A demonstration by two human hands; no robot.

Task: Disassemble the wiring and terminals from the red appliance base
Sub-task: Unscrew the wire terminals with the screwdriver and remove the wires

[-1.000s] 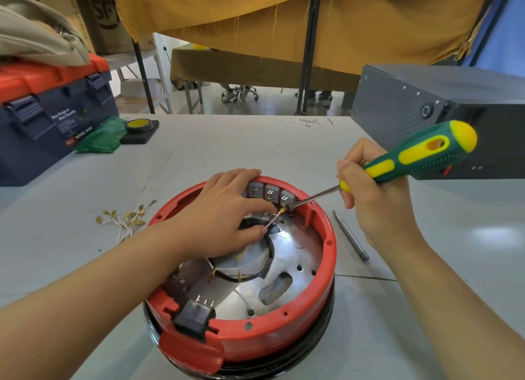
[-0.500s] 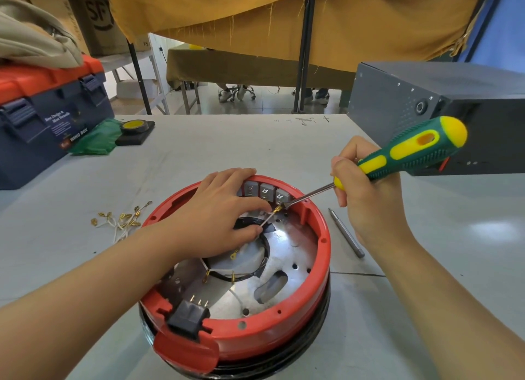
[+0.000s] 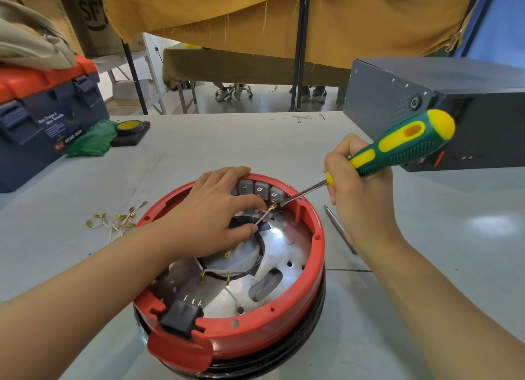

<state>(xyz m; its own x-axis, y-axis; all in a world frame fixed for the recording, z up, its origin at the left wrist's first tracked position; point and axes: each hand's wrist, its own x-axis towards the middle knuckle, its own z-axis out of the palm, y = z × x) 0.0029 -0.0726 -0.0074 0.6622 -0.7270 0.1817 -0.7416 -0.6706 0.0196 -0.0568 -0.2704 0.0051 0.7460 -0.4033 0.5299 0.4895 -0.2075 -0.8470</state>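
Sitting near the middle of the grey table [image 3: 199,141], close to the near edge: the red appliance base [image 3: 284,320], turned open side up, with the shiny metal plate [image 3: 287,254] showing inside. Judging the job as partly done. Lying already on the table to the left of the base, apart from it: a small heap of loose white wires with brass terminals [image 3: 116,222]. Remaining inside: a black wire loop [image 3: 257,261] with some brass ring terminals around the centre, a white lead near the front, the black plug socket [image 3: 181,315] at the near rim, and the row of grey switch blocks [image 3: 260,190] at the far rim.

Being worked on now, as it seems: the brass terminal [image 3: 272,208] on a thin white wire, just under the rightmost grey block. Touching this terminal or just beside it: the tip of the screwdriver [image 3: 397,149], coming in from the right.

Resting over the far left part of the rim: the left hand [image 3: 216,209], with thumb and forefinger pinching the white wire a little behind the terminal. Gripping the green and yellow handle near the shaft, fingers curled tight: the right hand [image 3: 358,198], outside the base to the right.

Lying on the table right of the base, untouched: a thin metal rod [image 3: 339,228].
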